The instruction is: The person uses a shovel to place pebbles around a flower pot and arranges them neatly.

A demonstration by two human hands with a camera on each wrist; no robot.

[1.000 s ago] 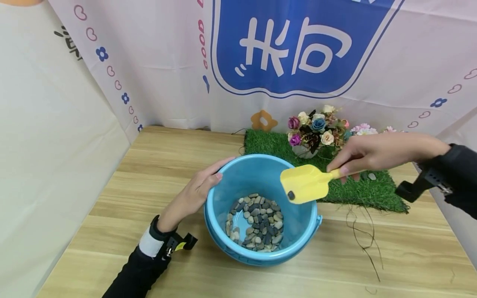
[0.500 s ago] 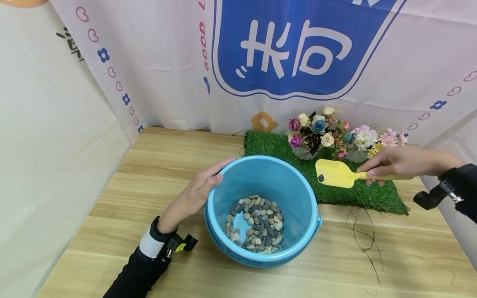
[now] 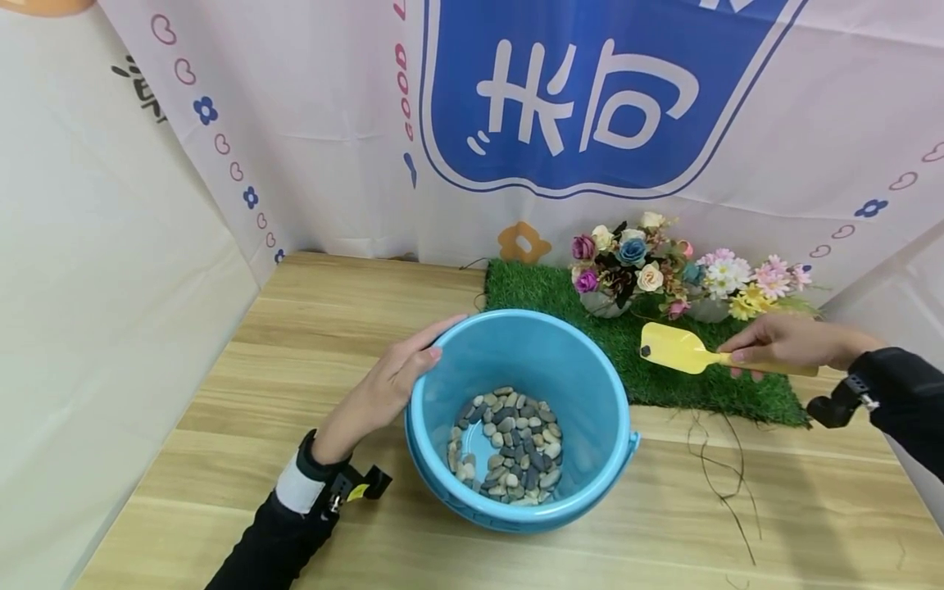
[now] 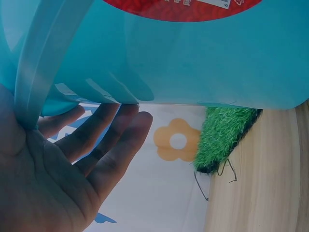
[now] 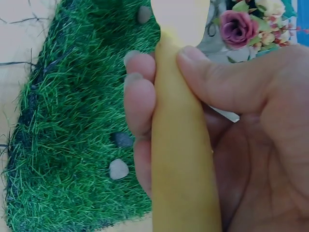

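Note:
A blue bucket (image 3: 590,492) stands on the wooden table with grey and tan pebbles (image 3: 516,447) on its bottom. My left hand (image 3: 383,381) holds its left rim, thumb at the edge and fingers along the outside. In the left wrist view those fingers (image 4: 120,150) lie by the bucket's wall (image 4: 217,63). My right hand (image 3: 789,340) grips the handle of a yellow toy shovel (image 3: 674,348), seen closely in the right wrist view as a thick handle (image 5: 181,145). One dark pebble (image 3: 646,351) lies on the blade, which hovers over the artificial grass mat (image 3: 686,392).
Two pots of artificial flowers (image 3: 634,254) stand at the mat's back. Loose pebbles lie on the grass, among them a white one (image 5: 119,169) and a dark one (image 5: 123,139). Thin dark strands (image 3: 726,492) lie right of the bucket. A printed cloth (image 3: 332,164) hangs behind.
My right hand has carried the shovel and its pebble rightward, from over the bucket's right rim to over the grass mat. The left hand and bucket have barely moved.

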